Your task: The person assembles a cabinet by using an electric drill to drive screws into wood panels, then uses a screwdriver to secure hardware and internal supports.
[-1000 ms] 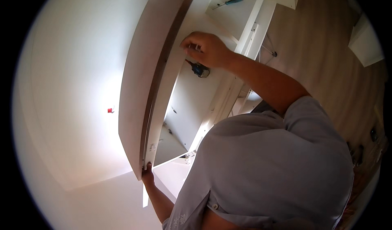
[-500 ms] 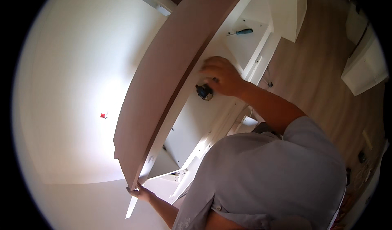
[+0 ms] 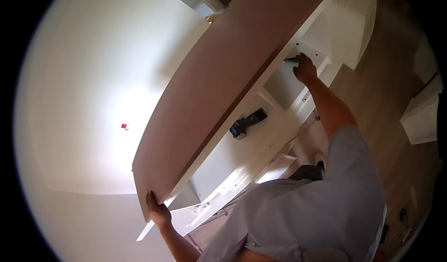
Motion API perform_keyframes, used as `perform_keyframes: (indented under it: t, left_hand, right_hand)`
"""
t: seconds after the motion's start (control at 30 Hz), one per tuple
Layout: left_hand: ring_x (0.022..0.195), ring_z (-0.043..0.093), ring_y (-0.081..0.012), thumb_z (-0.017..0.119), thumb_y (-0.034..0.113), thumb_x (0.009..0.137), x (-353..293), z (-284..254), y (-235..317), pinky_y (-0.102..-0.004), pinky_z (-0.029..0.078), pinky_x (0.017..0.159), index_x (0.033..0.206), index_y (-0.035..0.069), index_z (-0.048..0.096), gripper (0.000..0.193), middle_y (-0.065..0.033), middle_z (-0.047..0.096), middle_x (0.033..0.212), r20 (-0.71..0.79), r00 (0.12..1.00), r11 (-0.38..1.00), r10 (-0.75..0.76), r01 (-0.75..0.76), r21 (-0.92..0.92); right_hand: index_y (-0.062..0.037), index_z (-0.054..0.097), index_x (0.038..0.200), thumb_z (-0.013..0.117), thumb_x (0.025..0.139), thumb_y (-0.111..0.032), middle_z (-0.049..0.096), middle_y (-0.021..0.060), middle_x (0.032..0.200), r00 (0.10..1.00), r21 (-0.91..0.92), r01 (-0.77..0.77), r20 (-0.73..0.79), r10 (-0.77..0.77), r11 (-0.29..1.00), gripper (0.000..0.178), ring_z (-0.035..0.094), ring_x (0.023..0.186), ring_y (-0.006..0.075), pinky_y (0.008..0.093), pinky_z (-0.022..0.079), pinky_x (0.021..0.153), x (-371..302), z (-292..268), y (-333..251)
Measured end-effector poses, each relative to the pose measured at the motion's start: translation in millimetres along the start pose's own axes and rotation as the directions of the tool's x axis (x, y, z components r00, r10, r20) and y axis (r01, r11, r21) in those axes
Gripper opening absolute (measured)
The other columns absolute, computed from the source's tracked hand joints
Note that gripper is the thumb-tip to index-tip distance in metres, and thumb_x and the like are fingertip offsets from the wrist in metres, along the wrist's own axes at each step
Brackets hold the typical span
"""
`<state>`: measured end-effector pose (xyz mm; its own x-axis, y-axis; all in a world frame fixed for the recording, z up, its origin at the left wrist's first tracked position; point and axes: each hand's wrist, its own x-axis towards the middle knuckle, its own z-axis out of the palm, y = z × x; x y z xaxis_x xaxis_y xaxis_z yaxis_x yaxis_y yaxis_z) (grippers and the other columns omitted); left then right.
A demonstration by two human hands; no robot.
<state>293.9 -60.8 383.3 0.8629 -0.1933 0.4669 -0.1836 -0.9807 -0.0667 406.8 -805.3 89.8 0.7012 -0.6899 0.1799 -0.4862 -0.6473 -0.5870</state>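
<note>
A long brown board (image 3: 223,76) lies slanted over a white cabinet frame (image 3: 219,169). My left hand (image 3: 159,213) grips its near left corner, fingers on the upper face. Farther off, my right hand (image 3: 305,70) reaches into a white compartment, its fingers closed about the teal handle of a screwdriver (image 3: 291,60). The fingers partly hide the handle, and the blade does not show clearly. Between the hands, a dark cordless power tool (image 3: 247,123) rests on the white surface beside the board's edge.
A pale wall (image 3: 93,99) with a small red item (image 3: 124,126) on it rises at the left. White cabinet boxes (image 3: 358,24) stand at the far right, and another white unit (image 3: 421,117) is on the wood floor (image 3: 354,94). Loose items (image 3: 404,215) lie at lower right.
My right hand has moved from near the power tool, away and rightward to the screwdriver. My left hand has shifted from beneath the board's corner to its upper face.
</note>
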Motion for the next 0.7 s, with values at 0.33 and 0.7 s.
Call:
perform_keyframes:
  t: [0.33, 0.7]
  left_hand:
    - [0.128, 0.061, -0.0390, 0.053, -0.008, 0.088, 9, 1, 30, -0.0457, 0.052, 0.106, 0.141, 0.004, 0.058, 0.055, -0.0192, 0.061, 0.141, 0.025, 0.992, 0.973, -0.122, 0.115, 0.200]
    - [0.125, 0.063, -0.0383, 0.050, -0.012, 0.084, 9, 13, 9, -0.0445, 0.053, 0.105, 0.139, 0.004, 0.062, 0.058, -0.0187, 0.064, 0.138, -0.033, 0.995, 0.983, -0.097, 0.101, 0.156]
  right_hand:
    - [-0.0120, 0.059, 0.133, 0.060, 0.098, -0.024, 0.061, 0.0094, 0.128, 0.972, -0.270, 0.135, 0.223, -0.075, 0.953, 0.037, 0.060, 0.120, 0.0338, 0.0519, 0.054, 0.095, 56, 49, 33]
    - [-0.0043, 0.062, 0.125, 0.063, 0.100, -0.025, 0.065, 0.0062, 0.088, 0.967, 0.622, -0.167, 0.255, 0.004, 0.765, 0.032, 0.059, 0.065, 0.0122, 0.0322, 0.049, 0.059, -145, 9, 124]
